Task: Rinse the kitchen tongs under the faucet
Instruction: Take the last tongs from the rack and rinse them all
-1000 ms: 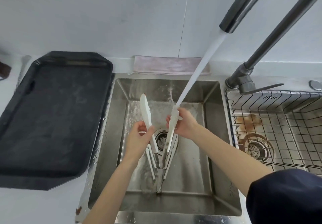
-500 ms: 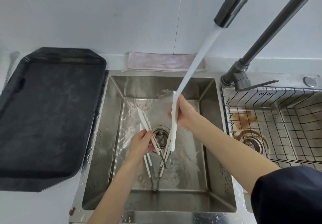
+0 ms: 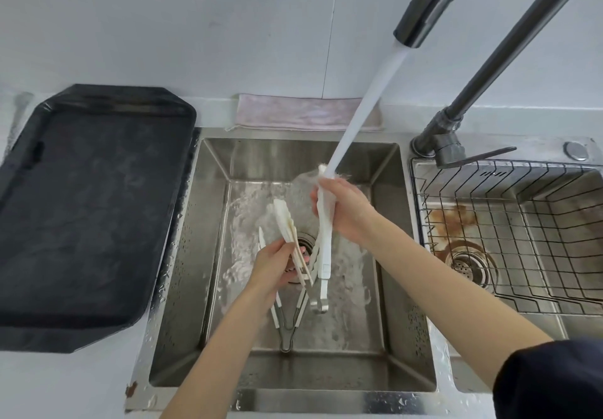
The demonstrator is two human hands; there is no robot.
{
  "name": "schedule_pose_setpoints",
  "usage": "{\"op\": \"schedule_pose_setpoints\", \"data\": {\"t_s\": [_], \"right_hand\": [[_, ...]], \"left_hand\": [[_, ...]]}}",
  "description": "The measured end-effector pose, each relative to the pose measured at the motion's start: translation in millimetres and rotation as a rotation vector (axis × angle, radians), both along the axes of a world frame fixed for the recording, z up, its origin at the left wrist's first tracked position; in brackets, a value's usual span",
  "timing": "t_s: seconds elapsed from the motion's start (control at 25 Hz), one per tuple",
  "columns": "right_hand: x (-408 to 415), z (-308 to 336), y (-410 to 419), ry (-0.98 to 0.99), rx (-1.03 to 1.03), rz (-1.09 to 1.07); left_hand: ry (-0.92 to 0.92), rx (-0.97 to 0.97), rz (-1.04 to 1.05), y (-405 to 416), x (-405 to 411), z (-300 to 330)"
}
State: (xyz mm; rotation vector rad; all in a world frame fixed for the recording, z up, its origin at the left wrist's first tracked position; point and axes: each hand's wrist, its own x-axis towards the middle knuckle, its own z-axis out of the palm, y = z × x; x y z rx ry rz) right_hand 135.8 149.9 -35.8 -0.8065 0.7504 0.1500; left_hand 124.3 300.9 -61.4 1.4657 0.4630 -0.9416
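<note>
White kitchen tongs (image 3: pixel 324 249) with a metal hinge are spread open over the steel sink (image 3: pixel 215 288). My right hand (image 3: pixel 346 213) grips one white arm near its tip, and the water stream (image 3: pixel 365 105) from the dark faucet (image 3: pixel 424 4) hits that tip. My left hand (image 3: pixel 274 265) is closed on the other arm (image 3: pixel 284 219), which points up and to the left. A second pair of tongs (image 3: pixel 287 324) hangs below my left hand, hinge down; whether the hand also holds it is unclear.
A black tray (image 3: pixel 81 209) lies on the counter at the left. A folded pinkish cloth (image 3: pixel 293 115) rests behind the sink. To the right are the faucet base with lever (image 3: pixel 450 147) and a second basin with a wire rack (image 3: pixel 522 229).
My right hand has lifted its tong arm higher into the stream. My left hand has dropped lower over the drain, and its arm now tilts further left.
</note>
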Motion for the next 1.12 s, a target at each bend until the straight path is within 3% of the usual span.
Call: {"op": "schedule_pose_setpoints", "data": {"t_s": [0.56, 0.84, 1.12], "right_hand": [[-12.0, 21.3, -29.7, -0.071, -0.478, 0.080], [-21.1, 7.8, -38.2, 0.060, -0.480, -0.006], [-25.9, -24.4, -30.4, 0.315, -0.296, -0.111]], "left_hand": [[0.177, -0.163, 0.005, -48.7, 3.5, -3.3], [0.248, -0.209, 0.071, -45.6, 7.9, -1.3], [0.206, -0.292, 0.143, -42.1, 16.7, 3.0]]}}
